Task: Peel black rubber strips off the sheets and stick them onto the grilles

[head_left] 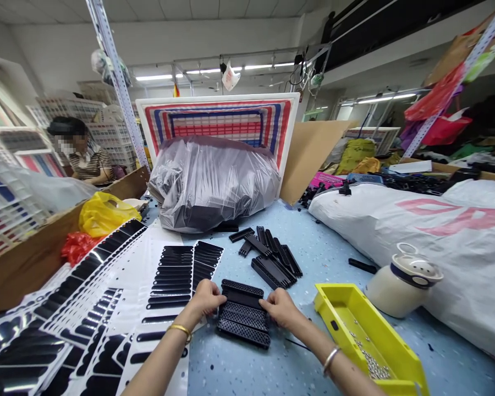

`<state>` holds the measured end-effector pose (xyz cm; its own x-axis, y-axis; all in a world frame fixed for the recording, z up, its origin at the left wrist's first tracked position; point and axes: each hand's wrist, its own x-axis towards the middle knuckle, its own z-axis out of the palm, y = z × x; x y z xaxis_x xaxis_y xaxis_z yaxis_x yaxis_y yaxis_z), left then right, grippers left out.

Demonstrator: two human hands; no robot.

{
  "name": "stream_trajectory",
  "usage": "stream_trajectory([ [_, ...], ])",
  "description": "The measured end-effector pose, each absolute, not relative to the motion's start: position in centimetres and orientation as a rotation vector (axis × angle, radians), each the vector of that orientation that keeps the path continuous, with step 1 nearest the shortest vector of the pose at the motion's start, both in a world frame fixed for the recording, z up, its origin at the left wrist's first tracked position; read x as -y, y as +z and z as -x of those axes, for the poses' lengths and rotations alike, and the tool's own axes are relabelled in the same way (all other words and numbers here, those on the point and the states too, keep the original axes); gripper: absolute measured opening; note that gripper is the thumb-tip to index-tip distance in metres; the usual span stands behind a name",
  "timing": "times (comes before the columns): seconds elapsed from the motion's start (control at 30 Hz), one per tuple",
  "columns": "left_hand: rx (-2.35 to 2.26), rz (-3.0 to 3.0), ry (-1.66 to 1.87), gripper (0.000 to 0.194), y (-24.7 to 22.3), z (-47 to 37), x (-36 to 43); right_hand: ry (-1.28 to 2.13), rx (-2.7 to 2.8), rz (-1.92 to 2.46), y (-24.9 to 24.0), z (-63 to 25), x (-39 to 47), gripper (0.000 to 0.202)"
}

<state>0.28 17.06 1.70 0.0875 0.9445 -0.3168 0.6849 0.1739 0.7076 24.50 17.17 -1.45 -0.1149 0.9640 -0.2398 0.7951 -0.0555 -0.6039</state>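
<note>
My left hand (207,298) and my right hand (279,308) are closed at opposite ends of a smooth black strip (244,297). The strip lies on or just above a group of black plastic bars (244,323) with a criss-cross textured surface, laid side by side on the table; I cannot tell whether it is pressed flat. Left of my left hand is a white sheet of black stickers (171,272), some of its places bare. Beyond my hands lies a loose heap of black plastic bars (274,257).
A yellow bin (400,344) with small metal pieces stands at right, beside a cream lidded jug (396,286) and a large white sack (379,214). A plastic-wrapped bundle (214,184) sits at the back. More sticker sheets (86,308) cover the left. A person (86,159) sits far left.
</note>
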Motion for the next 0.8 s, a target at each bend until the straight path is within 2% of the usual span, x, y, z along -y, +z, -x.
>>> stream_trajectory([
  [0.1,-1.651,-1.495,0.464,0.016,1.3,-0.2,-16.8,0.960,1.908,1.861,-1.3,-24.5,-17.1,0.043],
  [0.23,-1.654,-1.483,0.481,0.030,0.7,-0.4,-17.0,0.957,1.931,1.855,-1.2,-24.1,-17.0,0.050],
  [0.33,-1.675,-1.549,0.531,0.037,0.6,-0.5,-17.3,0.837,1.977,1.833,-1.0,-24.0,-16.9,0.059],
  [0.4,-1.693,-1.612,0.624,0.033,0.9,-0.3,-17.5,0.729,2.000,1.806,-0.6,-24.4,-16.7,0.061],
  [0.5,-1.704,-1.664,0.800,0.021,1.5,0.4,-17.9,0.623,2.020,1.767,0.2,-25.4,-16.8,0.053],
  [0.7,-1.614,-1.607,0.946,0.034,1.1,0.4,-19.6,0.533,2.074,1.690,0.4,-25.5,-18.9,0.028],
  [0.8,-1.563,-1.584,0.932,0.036,0.3,-0.5,-20.0,0.509,2.110,1.680,-0.2,-24.5,-19.4,0.025],
])
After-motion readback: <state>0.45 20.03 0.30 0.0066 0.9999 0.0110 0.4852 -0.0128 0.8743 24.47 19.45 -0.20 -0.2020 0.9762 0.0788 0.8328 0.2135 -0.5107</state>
